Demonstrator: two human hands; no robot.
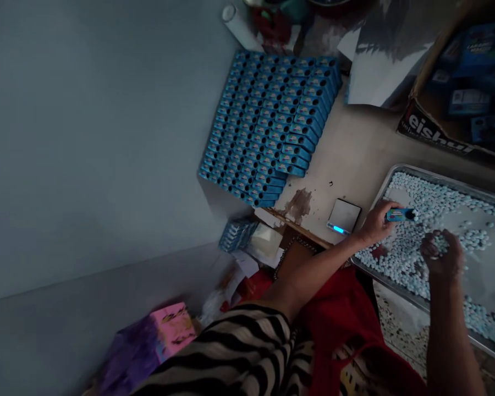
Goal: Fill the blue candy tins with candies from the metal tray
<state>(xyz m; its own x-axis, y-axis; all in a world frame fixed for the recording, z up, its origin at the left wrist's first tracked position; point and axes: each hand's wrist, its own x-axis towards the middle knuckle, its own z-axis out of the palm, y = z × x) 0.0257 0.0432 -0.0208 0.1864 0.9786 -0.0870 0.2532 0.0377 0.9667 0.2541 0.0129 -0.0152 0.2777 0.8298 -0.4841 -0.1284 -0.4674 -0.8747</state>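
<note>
Over the near-left part of a metal tray (pixel 400 279), my left hand (pixel 377 224) grips a small blue box (pixel 396 214) whose dark round opening points right. Pale blue and white pellets (pixel 421 192) lie scattered across the tray, thickest along its left and far sides. My right hand (pixel 443 253) is cupped with a heap of these pellets in its curled fingers, just right of and nearer than the box. A small digital scale (pixel 345 214) with a lit blue display stands left of the tray, with nothing on its plate.
Rows of similar blue boxes (pixel 268 121) stand packed together at the table's far left. A cardboard carton (pixel 437 129) holding blue packets sits behind the tray. Blue cartons (pixel 236 235) and papers are below the table's left edge, beside the wall (pixel 94 137).
</note>
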